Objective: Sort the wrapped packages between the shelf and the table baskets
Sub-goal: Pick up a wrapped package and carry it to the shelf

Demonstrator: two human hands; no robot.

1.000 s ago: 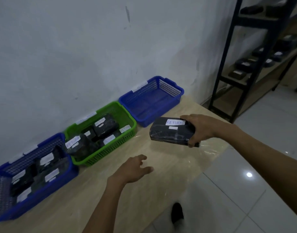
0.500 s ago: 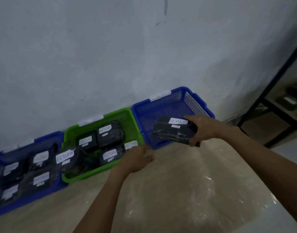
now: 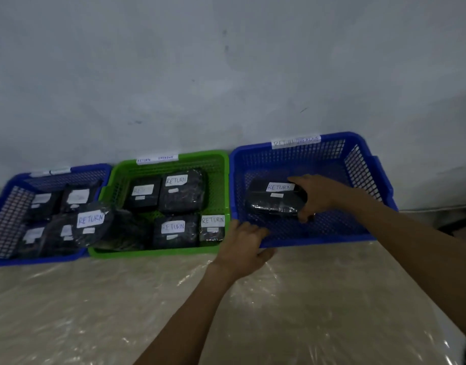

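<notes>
Package [image 3: 274,198]: inside right blue basket [image 3: 332,239], its right end held by right hand [image 3: 316,197].
Left hand [image 3: 242,246]: gripping that basket's front rim.

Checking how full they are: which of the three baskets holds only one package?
The right-hand blue basket: its only package is the one the right hand grips. The green basket and the left blue basket each hold several.
</notes>
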